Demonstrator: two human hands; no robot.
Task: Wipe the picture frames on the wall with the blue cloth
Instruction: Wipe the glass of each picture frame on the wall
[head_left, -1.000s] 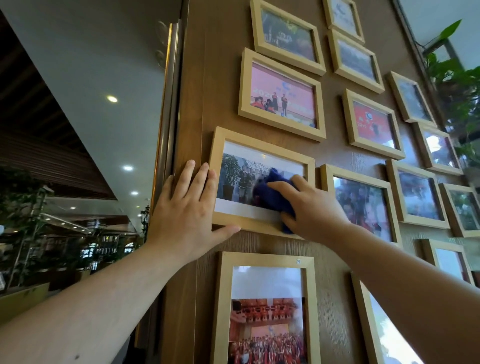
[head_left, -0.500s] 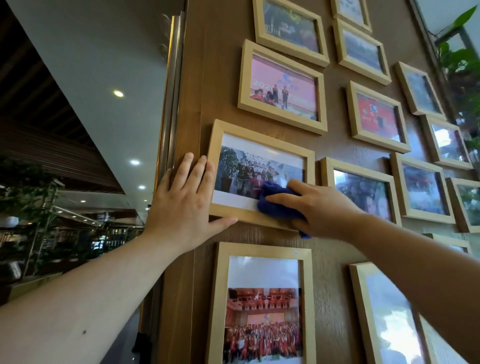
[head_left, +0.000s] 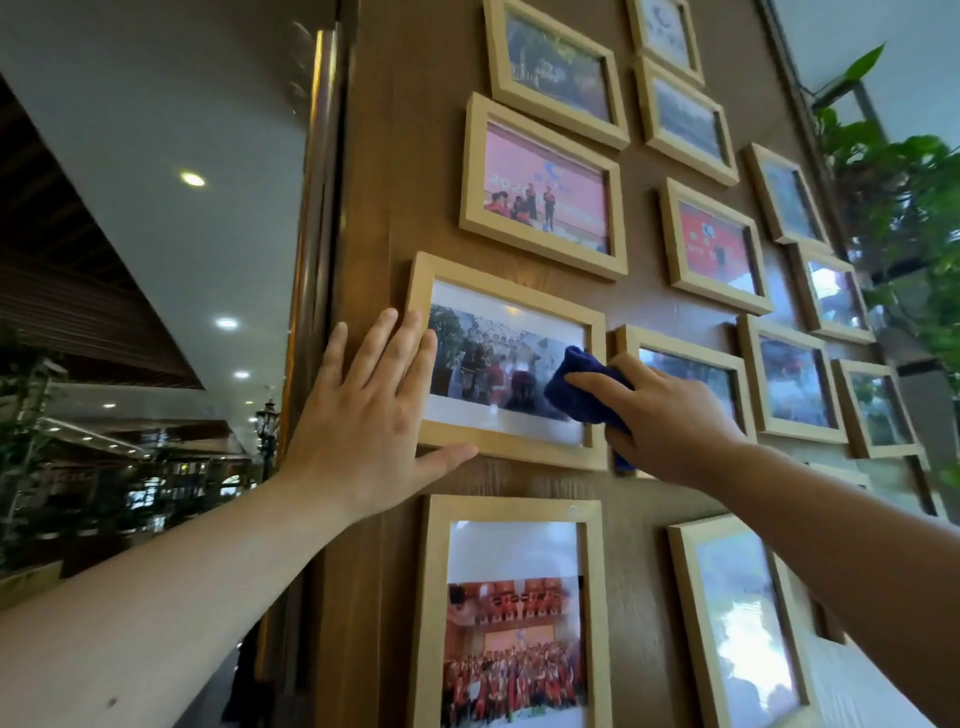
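Observation:
Several light wooden picture frames hang on a brown wood-panelled wall (head_left: 644, 291). My right hand (head_left: 670, 415) presses a bunched dark blue cloth (head_left: 576, 392) against the glass at the right end of a landscape frame (head_left: 506, 288) holding a group photo. My left hand (head_left: 363, 410) lies flat with fingers spread against that frame's left edge and lower left corner, thumb under the bottom rail. Part of the cloth hangs below my right palm.
A portrait frame (head_left: 434, 613) hangs directly below, a pink-photo frame (head_left: 540, 187) directly above, more frames to the right. Green plant leaves (head_left: 898, 171) reach in at the upper right. The wall's metal-trimmed corner (head_left: 317, 218) is left of my left hand.
The cloth and my right hand slid from the middle of the glass down to the bottom rail, then right and up to the frame's right end. My left hand stayed on the left edge.

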